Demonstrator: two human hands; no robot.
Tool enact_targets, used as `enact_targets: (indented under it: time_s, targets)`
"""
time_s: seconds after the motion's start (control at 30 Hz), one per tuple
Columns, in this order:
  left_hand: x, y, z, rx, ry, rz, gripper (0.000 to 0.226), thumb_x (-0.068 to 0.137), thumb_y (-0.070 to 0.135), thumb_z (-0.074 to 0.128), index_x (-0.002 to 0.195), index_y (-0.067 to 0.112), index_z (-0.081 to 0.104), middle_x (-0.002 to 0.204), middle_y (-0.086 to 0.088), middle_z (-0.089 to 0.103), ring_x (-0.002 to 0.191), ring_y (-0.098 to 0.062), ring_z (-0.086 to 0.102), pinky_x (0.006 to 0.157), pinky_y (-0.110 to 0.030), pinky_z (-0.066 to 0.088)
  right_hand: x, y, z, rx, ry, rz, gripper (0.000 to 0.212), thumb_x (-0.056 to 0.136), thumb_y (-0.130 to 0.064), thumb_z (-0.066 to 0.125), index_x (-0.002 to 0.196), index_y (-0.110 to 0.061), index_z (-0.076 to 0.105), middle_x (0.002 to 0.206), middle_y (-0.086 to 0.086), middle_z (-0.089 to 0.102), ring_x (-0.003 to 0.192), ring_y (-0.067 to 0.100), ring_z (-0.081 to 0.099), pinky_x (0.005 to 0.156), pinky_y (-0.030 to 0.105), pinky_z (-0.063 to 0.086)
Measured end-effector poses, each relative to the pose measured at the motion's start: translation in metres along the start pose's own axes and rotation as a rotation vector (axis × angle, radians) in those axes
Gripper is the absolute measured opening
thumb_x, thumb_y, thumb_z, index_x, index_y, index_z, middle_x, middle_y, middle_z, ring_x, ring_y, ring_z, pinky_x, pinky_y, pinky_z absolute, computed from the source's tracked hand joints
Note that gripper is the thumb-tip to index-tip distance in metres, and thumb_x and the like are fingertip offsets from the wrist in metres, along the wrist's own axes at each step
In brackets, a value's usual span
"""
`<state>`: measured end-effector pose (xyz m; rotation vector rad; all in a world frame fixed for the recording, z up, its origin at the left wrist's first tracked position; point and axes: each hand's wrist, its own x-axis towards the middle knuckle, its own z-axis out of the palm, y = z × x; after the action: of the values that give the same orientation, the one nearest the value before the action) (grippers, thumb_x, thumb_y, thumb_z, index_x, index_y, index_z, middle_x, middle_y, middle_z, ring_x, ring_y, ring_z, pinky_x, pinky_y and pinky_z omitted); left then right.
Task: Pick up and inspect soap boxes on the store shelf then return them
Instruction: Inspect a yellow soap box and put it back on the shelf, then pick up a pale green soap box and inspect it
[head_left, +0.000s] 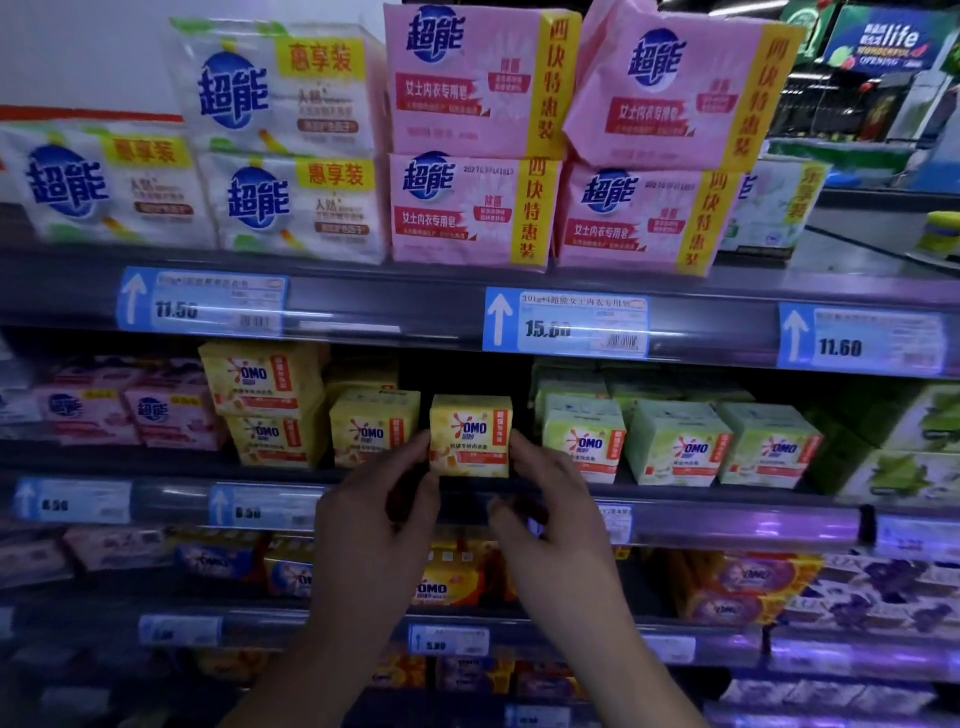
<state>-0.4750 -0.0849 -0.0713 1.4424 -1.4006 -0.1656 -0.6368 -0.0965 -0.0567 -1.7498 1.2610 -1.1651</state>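
Note:
A small yellow OMO soap box (470, 435) stands upright at the front edge of the middle shelf (156, 475), its printed face toward me. My left hand (376, 512) pinches its lower left edge with fingertips. On the other side, my right hand (550, 512) pinches the lower right edge. More yellow OMO boxes (371, 434) stand just to its left, with a dark gap behind the held box.
Green OMO boxes (675, 444) fill the shelf to the right, pink packs (130, 410) the left. The top shelf carries large pink packs (470, 208) and white packs (291, 202). Price tags (566, 325) line the shelf rails. Lower shelves hold more soap packs (748, 587).

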Motion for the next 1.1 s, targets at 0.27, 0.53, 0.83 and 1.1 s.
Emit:
enact_targets:
  time_s: [0.27, 0.53, 0.83, 1.1]
  targets:
    - [-0.008, 0.004, 0.001, 0.030, -0.069, -0.072, 0.045, 0.096, 0.022, 0.070, 0.140, 0.029, 0.062, 0.111, 0.002, 0.073, 0.082, 0.004, 0.063, 0.063, -0.004, 0.042, -0.007, -0.004, -0.005, 0.018, -0.016, 0.074, 0.055, 0.100, -0.020, 0.062, 0.146, -0.044, 0.047, 0.132, -0.030, 0.050, 0.115, -0.011, 0.050, 0.075, -0.005, 0.042]
    - [-0.023, 0.037, 0.040, -0.046, -0.260, -0.012, 0.063, 0.094, 0.033, 0.068, 0.150, 0.047, 0.041, 0.089, 0.019, 0.063, 0.089, 0.006, 0.062, 0.058, -0.009, 0.048, -0.025, 0.018, -0.046, 0.116, 0.260, 0.135, 0.038, 0.101, -0.017, 0.063, 0.121, -0.047, 0.051, 0.133, -0.021, 0.055, 0.108, -0.012, 0.056, 0.071, 0.011, 0.046]
    - [-0.010, 0.057, 0.076, -0.240, -0.295, -0.109, 0.062, 0.093, 0.023, 0.072, 0.149, 0.040, 0.050, 0.120, 0.021, 0.069, 0.096, 0.000, 0.067, 0.083, -0.032, 0.059, -0.013, 0.017, -0.066, 0.135, 0.120, 0.101, 0.065, 0.102, -0.011, 0.057, 0.151, -0.049, 0.038, 0.148, -0.024, 0.042, 0.143, 0.009, 0.040, 0.114, 0.031, 0.040]
    - [-0.025, 0.064, 0.066, -0.342, -0.170, -0.004, 0.076, 0.079, 0.027, 0.086, 0.144, 0.047, 0.052, 0.136, 0.014, 0.055, 0.119, -0.006, 0.064, 0.091, -0.025, 0.059, -0.031, 0.022, -0.089, 0.208, 0.114, -0.079, 0.077, 0.094, 0.002, 0.067, 0.150, -0.047, 0.045, 0.143, -0.016, 0.048, 0.130, 0.006, 0.055, 0.096, 0.025, 0.056]
